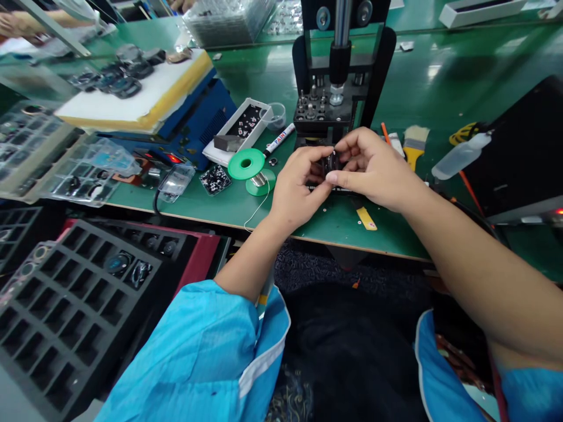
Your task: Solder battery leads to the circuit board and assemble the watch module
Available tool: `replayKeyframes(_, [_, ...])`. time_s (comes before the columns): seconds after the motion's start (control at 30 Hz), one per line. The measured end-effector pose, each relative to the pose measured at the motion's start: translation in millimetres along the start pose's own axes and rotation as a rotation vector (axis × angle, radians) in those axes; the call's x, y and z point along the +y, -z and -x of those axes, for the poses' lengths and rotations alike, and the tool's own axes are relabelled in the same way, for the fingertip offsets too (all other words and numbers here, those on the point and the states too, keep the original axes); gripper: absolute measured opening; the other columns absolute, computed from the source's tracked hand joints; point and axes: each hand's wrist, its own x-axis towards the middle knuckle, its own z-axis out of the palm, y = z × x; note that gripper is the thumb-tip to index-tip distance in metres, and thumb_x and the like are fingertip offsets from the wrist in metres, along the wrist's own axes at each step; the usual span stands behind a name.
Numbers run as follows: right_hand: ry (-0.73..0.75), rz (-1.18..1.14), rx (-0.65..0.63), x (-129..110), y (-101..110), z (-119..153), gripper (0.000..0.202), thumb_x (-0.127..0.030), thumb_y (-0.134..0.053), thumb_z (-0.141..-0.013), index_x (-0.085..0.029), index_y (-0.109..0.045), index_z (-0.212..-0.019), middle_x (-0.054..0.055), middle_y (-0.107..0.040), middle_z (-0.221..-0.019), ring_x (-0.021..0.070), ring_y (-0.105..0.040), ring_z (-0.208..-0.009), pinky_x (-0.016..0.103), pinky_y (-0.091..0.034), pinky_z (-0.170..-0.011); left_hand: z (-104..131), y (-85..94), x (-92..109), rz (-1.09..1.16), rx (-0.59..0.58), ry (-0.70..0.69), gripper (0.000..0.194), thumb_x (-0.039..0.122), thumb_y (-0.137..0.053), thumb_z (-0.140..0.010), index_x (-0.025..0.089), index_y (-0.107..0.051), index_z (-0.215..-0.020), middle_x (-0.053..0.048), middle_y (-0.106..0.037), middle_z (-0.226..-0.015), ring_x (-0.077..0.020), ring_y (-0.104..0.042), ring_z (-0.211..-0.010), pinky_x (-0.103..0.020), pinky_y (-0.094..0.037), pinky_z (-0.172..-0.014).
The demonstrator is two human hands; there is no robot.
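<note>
Both hands meet in front of the black bench press (323,105). Between their fingertips is a small black watch case (331,163), tilted on edge and partly covered by the fingers. My left hand (297,184) grips it from the left, thumb and fingers closed. My right hand (373,170) pinches its other side with thumb and forefinger. Left of my left hand stands a green spool of solder wire (247,164), its loose end trailing to the bench edge. A paint marker (280,139) lies behind the spool.
A white box of small parts (246,126) sits behind the spool. Several watches (125,76) rest on a blue machine (197,120). Black foam trays (83,293) stand low at left. A brush (414,146), a clear bottle (460,157) and a black device (523,146) are at right.
</note>
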Motion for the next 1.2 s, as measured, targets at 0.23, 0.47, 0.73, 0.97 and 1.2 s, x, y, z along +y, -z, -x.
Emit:
replayKeyframes(0.23, [-0.02,-0.155,0.0,1,-4,-2,0.047,-0.03,-0.095,-0.078,-0.028,-0.06,-0.109,0.0,-0.062,-0.1,0.0172,-0.064,-0.085,0.031,-0.058,-0.069,-3,2.5,17,0.115,-0.012,0.16,0.043,0.029,-0.082,-0.095,0.03,-0.072,-0.137,-0.008,-0.066,-0.147,-0.0221,-0.076,-0.111,-0.035,-0.067,-0.088])
replayKeyframes(0.47, [-0.048,-0.177,-0.026,-2,-5,-1,0.045,-0.028,-0.096,-0.076,-0.028,-0.062,-0.106,0.0,-0.065,-0.095,0.0175,-0.064,-0.082,0.03,-0.056,-0.066,-4,0.9,23,0.153,0.004,0.249,0.048,0.029,-0.086,-0.09,0.029,-0.072,-0.136,-0.006,-0.075,-0.133,-0.0205,-0.076,-0.101,-0.036,-0.066,-0.09])
replayKeyframes(0.73, [-0.145,-0.223,-0.052,-10,-3,-2,0.032,-0.037,-0.089,-0.089,-0.027,-0.06,-0.096,-0.003,-0.063,-0.074,0.0161,-0.059,-0.063,0.03,-0.048,-0.056,-7,3.1,26,0.21,-0.021,0.248,0.052,0.039,-0.091,-0.09,0.028,-0.071,-0.136,-0.006,-0.076,-0.13,-0.0216,-0.079,-0.104,-0.036,-0.067,-0.089])
replayKeyframes(0.97, [-0.205,-0.218,-0.072,-17,1,-2,0.046,-0.06,-0.092,-0.09,-0.025,-0.061,-0.089,-0.002,-0.065,-0.069,0.0145,-0.06,-0.058,0.029,-0.047,-0.051,-7,3.4,23,0.305,-0.058,0.326,0.065,0.054,-0.095,-0.085,0.032,-0.071,-0.141,-0.008,-0.074,-0.137,-0.0298,-0.077,-0.124,-0.04,-0.068,-0.094])
replayKeyframes(1.2, [-0.18,-0.187,-0.078,-18,2,-1,0.058,-0.076,-0.091,-0.085,-0.025,-0.063,-0.086,-0.001,-0.066,-0.067,0.0139,-0.059,-0.056,0.028,-0.045,-0.05,-8,2.6,24,0.385,-0.027,0.369,0.064,0.052,-0.099,-0.081,0.031,-0.073,-0.136,-0.007,-0.076,-0.134,-0.0325,-0.075,-0.132,-0.045,-0.067,-0.105])
